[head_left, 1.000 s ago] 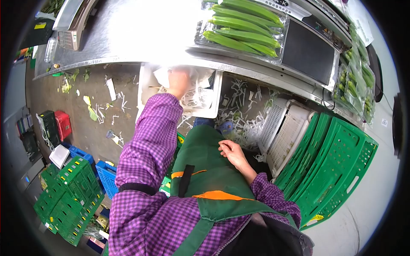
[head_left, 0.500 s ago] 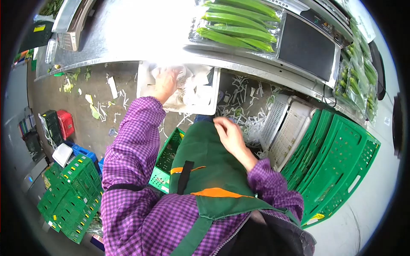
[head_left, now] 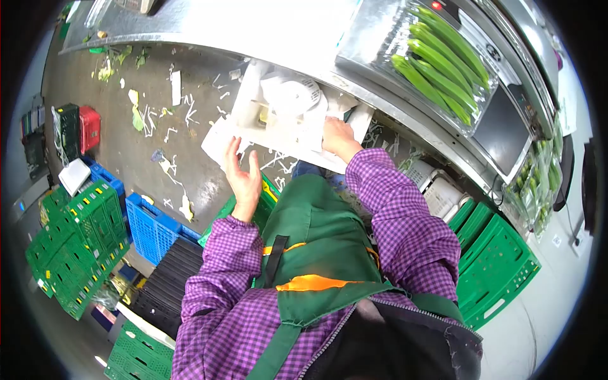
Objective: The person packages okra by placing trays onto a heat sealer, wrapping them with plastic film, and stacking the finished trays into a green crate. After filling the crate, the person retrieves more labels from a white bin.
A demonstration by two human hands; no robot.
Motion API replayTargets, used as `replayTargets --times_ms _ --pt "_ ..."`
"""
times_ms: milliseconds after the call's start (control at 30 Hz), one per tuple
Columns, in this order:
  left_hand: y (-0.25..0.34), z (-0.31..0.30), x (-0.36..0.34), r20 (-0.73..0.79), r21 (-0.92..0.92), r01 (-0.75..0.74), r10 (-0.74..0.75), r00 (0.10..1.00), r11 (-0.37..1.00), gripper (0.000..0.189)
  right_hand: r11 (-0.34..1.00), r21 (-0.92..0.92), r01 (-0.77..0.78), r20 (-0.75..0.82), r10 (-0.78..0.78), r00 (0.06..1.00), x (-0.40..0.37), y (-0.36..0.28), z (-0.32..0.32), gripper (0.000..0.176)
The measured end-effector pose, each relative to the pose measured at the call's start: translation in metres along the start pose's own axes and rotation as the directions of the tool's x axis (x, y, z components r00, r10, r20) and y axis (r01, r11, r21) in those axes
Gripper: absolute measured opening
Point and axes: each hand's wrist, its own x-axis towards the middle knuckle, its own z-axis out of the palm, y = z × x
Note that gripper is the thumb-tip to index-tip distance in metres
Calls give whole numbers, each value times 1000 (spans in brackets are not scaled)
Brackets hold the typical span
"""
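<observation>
My left hand (head_left: 244, 177) is open in front of the drawer, its fingers apart and nothing between them. Just beyond its fingertips a white sheet or flap (head_left: 217, 140) sticks out at the drawer's left front corner. My right hand (head_left: 339, 136) reaches into the right part of the white drawer (head_left: 284, 140); its fingers are bent down and what they touch is hidden. Inside the drawer lie a white roll-like object (head_left: 304, 95) and other pale things, washed out by glare. Above, on the steel counter (head_left: 253, 25), long green vegetables (head_left: 443, 63) rest in clear wrap.
Green crates (head_left: 500, 266) stand at the right beside pale baskets (head_left: 443, 193). More green crates (head_left: 79, 234), a blue crate (head_left: 149, 228) and a black crate (head_left: 168, 285) are at the left. Paper strips and leaf scraps litter the floor (head_left: 202, 183). A green crate stands beside my apron.
The view has turned. My left hand has come out of the drawer and opened. My right hand has moved from my apron into the drawer's right part.
</observation>
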Motion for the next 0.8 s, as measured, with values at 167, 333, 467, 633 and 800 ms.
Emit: replayTargets --times_ms 167,333,467,633,800 --pt "20 11 7 92 103 -137 128 988 985 57 995 -39 89 4 -89 996 -9 -10 -13 54" --pt "24 15 26 97 77 -191 183 978 979 57 988 111 108 172 -126 977 -12 -17 -45 58" --pt "13 13 22 102 -67 16 -9 995 998 51 719 695 18 295 -309 904 4 16 -55 50" --pt "16 10 3 215 -299 306 -249 944 904 46 196 936 -293 352 -469 810 -36 26 -89 39" --pt "21 12 -16 346 -443 588 -476 808 676 59 61 953 -297 284 -523 803 -104 38 -79 43"
